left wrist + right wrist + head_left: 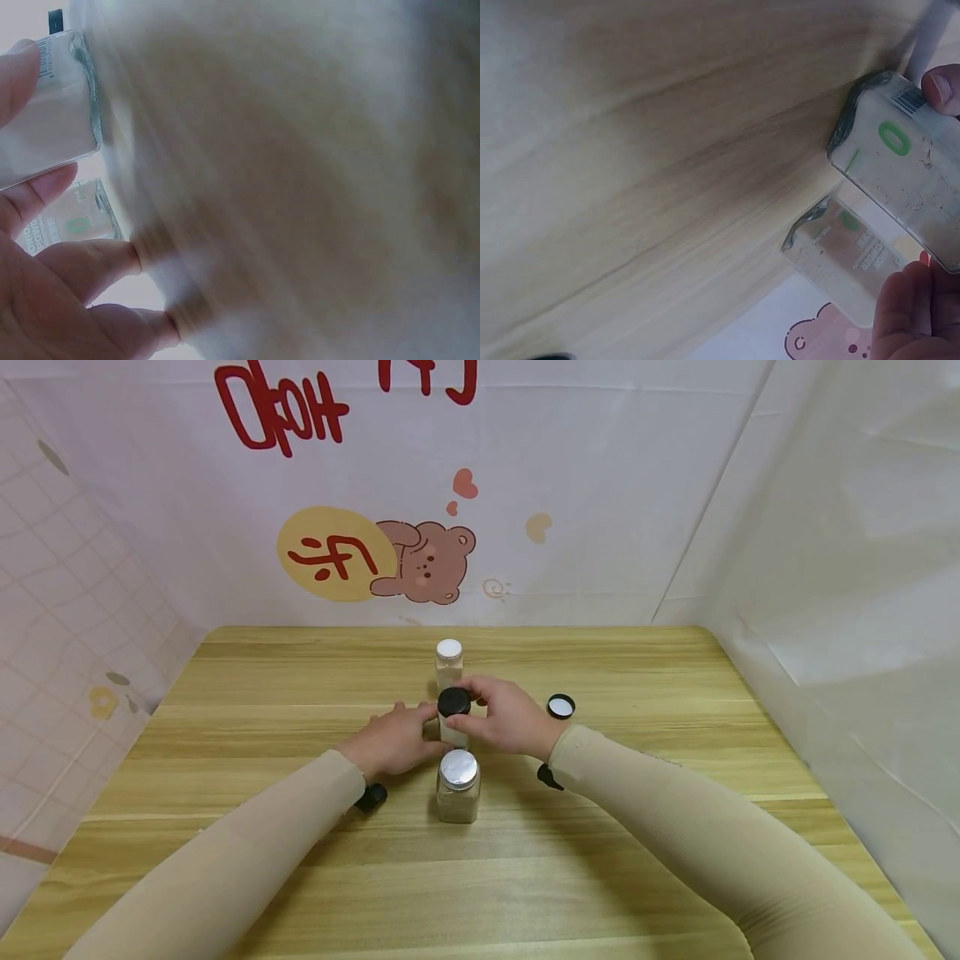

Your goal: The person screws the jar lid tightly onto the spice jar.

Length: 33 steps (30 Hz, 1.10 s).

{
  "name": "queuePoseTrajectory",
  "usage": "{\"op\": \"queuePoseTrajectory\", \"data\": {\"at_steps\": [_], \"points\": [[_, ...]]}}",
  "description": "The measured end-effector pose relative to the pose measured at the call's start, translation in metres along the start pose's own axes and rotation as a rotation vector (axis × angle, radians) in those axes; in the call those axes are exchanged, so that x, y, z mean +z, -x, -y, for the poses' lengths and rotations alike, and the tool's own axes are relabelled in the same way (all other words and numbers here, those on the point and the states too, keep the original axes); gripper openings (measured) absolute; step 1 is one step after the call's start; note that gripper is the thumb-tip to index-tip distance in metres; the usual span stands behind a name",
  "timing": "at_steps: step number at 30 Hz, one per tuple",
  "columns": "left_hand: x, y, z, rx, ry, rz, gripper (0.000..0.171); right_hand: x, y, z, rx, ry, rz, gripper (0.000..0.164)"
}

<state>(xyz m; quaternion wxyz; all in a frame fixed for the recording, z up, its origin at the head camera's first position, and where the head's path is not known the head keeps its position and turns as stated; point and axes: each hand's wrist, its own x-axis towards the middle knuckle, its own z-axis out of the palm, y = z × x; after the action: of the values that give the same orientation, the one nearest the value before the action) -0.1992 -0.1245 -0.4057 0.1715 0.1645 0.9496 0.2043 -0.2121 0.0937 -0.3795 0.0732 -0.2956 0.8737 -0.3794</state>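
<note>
A clear jar with pale contents and a black lid stands between the hands. My left hand reaches it from the left, its thumb and index finger pinching the lower body. My right hand comes from the right, with thumb and fingers around the black lid. In the right wrist view, the jar's glass body shows a green ring and a barcode. In front stands a jar with a silver seal; behind is a jar with a white top.
A loose black lid with a white liner lies on the wooden table beyond my right wrist. Small dark objects show by both wrists. A white printed sheet with a bear rises behind the table, and pale walls stand at the sides.
</note>
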Motion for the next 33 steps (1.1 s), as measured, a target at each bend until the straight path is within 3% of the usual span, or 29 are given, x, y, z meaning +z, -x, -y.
{"op": "queuePoseTrajectory", "data": {"at_steps": [9,19,26,33], "points": [[0.0003,0.0004,-0.0002,0.013,-0.001,-0.003,0.071,0.0000,0.0020,-0.0047,-0.041,-0.029,0.007,0.058],[0.0013,-0.0007,0.0005,0.011,0.005,-0.007,0.071,0.0006,0.0044,-0.0041,-0.026,-0.071,0.014,0.039],[0.0013,-0.0011,0.0010,0.017,0.012,-0.011,0.070,0.0020,0.0037,-0.0063,-0.006,-0.083,-0.003,0.046],[0.0003,0.0002,0.0000,0.015,0.017,-0.008,0.070,0.0024,0.0039,-0.0086,-0.048,-0.076,0.003,0.050]]}}
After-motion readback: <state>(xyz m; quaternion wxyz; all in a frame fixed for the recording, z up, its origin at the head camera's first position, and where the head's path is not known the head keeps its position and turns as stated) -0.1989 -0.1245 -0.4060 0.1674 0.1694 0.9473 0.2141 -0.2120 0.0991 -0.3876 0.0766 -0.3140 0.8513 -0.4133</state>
